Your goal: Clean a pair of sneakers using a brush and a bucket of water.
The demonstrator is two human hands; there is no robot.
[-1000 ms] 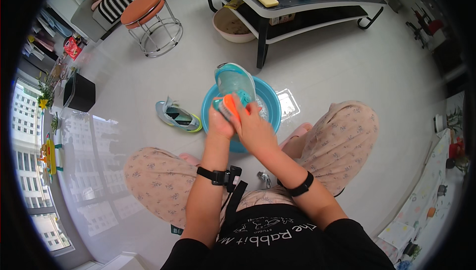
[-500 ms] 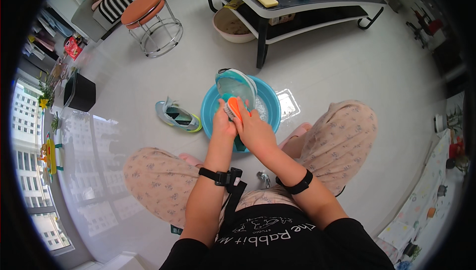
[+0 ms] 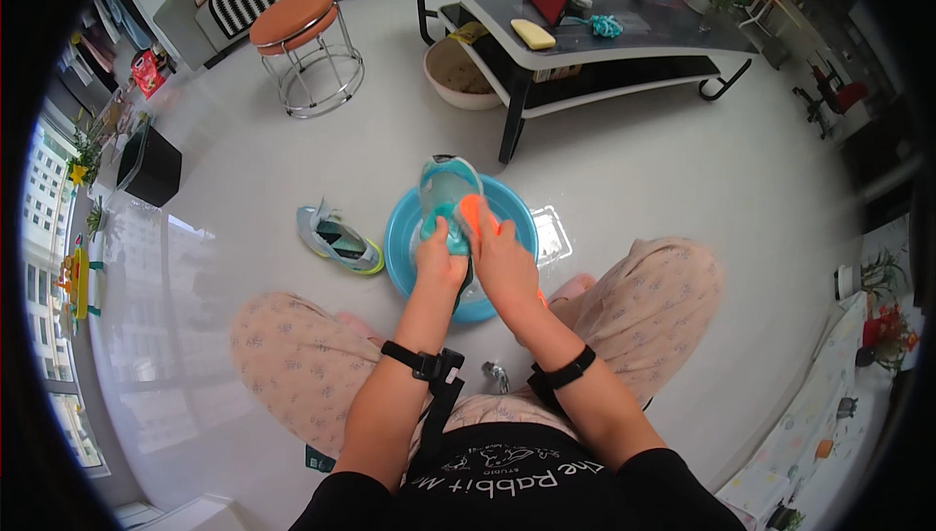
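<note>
A teal and pale grey shoe (image 3: 450, 186) is held over a round blue basin (image 3: 525, 224) on the floor between my feet. My left hand (image 3: 441, 256) is closed on the shoe's near part, thumb up on the teal section. My right hand (image 3: 502, 263) grips an orange scrubbing brush (image 3: 474, 214) and holds it against the right side of the shoe. The bristles are mostly hidden. Left of the basin, a second grey shoe (image 3: 341, 241) with a yellow-green sole edge lies on the floor.
Beyond the basin stands a dark low table (image 3: 624, 4) with a yellow sponge (image 3: 532, 35) on it. A pale tub (image 3: 458, 78) sits beneath its left end. An orange round stool (image 3: 302, 24) is at far left, and a black bin (image 3: 150, 162) stands near the window.
My right hand and the brush have shifted from low on the shoe to its right side. The shoe is turned more upright, and the whole view has tilted a little.
</note>
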